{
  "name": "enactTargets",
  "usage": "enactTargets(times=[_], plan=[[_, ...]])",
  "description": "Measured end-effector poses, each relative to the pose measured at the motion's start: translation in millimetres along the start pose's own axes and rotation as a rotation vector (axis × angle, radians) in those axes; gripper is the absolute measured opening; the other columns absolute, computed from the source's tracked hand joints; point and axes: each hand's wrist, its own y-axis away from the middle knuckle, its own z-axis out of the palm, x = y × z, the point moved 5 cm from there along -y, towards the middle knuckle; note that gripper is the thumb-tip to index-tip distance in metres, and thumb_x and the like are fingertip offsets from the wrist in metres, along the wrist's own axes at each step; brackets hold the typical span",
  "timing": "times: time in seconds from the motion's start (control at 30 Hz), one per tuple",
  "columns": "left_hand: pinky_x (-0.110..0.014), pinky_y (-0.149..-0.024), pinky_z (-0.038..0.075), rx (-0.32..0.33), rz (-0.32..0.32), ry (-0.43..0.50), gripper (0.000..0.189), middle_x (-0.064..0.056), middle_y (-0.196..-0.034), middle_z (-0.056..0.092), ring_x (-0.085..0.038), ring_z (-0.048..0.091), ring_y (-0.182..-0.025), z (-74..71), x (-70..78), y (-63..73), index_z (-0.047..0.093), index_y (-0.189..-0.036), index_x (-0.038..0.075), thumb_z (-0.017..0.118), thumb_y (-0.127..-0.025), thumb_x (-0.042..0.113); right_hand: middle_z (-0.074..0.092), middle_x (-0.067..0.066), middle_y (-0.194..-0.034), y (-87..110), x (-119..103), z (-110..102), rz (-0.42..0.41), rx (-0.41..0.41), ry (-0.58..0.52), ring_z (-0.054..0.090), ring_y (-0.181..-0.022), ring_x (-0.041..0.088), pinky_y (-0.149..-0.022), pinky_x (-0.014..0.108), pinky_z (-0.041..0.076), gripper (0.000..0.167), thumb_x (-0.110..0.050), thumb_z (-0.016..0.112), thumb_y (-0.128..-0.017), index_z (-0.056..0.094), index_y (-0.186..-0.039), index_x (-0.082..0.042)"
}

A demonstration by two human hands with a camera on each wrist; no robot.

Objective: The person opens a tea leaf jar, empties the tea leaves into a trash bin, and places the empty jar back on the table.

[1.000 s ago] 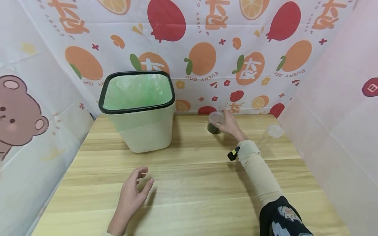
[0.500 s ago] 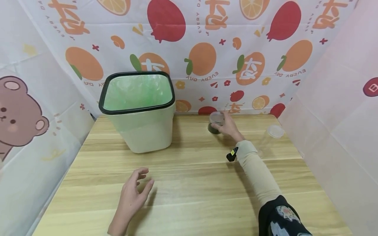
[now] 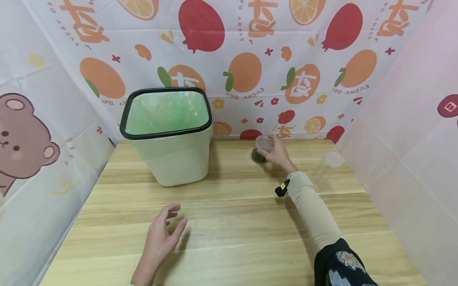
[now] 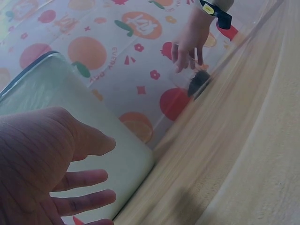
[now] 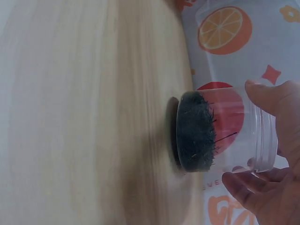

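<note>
Near the back edge of the table, my right hand [image 3: 277, 153] grips a clear plastic jar [image 3: 264, 143] by its upper end, thumb on one side and fingers on the other. Dark, needle-like loose bits [image 5: 196, 131] fill the bottom part of the jar, with a few strands sticking up. The jar leans a little, its base close over the wood and a shadow beside it. My left hand [image 3: 161, 238] hovers over the front left of the table, fingers loosely bent and holding nothing. In the left wrist view its thumb and fingers overlap the bin.
A pale green bin [image 3: 175, 159] with a black rim and a green liner stands at the back left. Another clear container [image 3: 333, 159] stands on the right of the wooden table [image 3: 232, 238]. Printed cloth [image 3: 247, 71] hangs behind and at both sides.
The top of the jar has tipped slightly to the right in my right hand, while its base stays in nearly the same spot. My left hand has barely moved.
</note>
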Motion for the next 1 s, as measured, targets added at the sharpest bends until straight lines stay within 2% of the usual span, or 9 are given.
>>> enactTargets(times=[0.3, 0.5, 0.8, 1.0], plan=[[-0.045, -0.086, 0.056, -0.002, 0.031, 0.003, 0.046, -0.015, -0.121, 0.071, -0.029, 0.068, -0.108, 2.8, 4.0, -4.0, 0.059, -0.129, 0.003, 0.078, -0.087, 0.010, 0.055, 0.019, -0.144, 9.2, -10.7, -12.8, 0.013, 0.050, -0.018, 0.056, -0.125, 0.037, -0.101, 0.055, 0.051, 0.093, -0.052, 0.086, -0.075, 0.045, -0.147, -0.011], [-0.048, -0.086, 0.058, 0.004, 0.059, 0.029, 0.047, -0.016, -0.119, 0.071, -0.031, 0.068, -0.106, 1.9, 8.5, -5.5, 0.059, -0.129, 0.002, 0.078, -0.087, 0.009, 0.058, 0.014, -0.141, 17.1, -25.4, -22.6, -0.014, 0.073, -0.039, 0.056, -0.123, 0.034, -0.097, 0.054, 0.052, 0.093, -0.058, 0.087, -0.070, 0.049, -0.144, -0.016], [-0.039, -0.091, 0.055, 0.013, 0.071, 0.035, 0.052, -0.017, -0.125, 0.069, -0.030, 0.064, -0.114, 3.2, 14.0, -11.9, 0.056, -0.131, 0.002, 0.080, -0.086, 0.011, 0.061, 0.011, -0.137, 31.1, -50.2, -37.4, -0.115, 0.128, -0.090, 0.060, -0.119, 0.032, -0.091, 0.053, 0.057, 0.080, -0.054, 0.087, -0.072, 0.056, -0.137, -0.018], [-0.035, -0.096, 0.051, -0.004, 0.065, 0.036, 0.064, -0.016, -0.132, 0.066, -0.030, 0.061, -0.119, 4.7, 18.6, -16.5, 0.050, -0.140, 0.003, 0.081, -0.085, 0.015, 0.062, 0.009, -0.135, 45.5, -68.2, -41.4, -0.164, 0.132, -0.128, 0.064, -0.110, 0.028, -0.079, 0.044, 0.061, 0.077, -0.048, 0.088, -0.073, 0.057, -0.137, -0.019]])
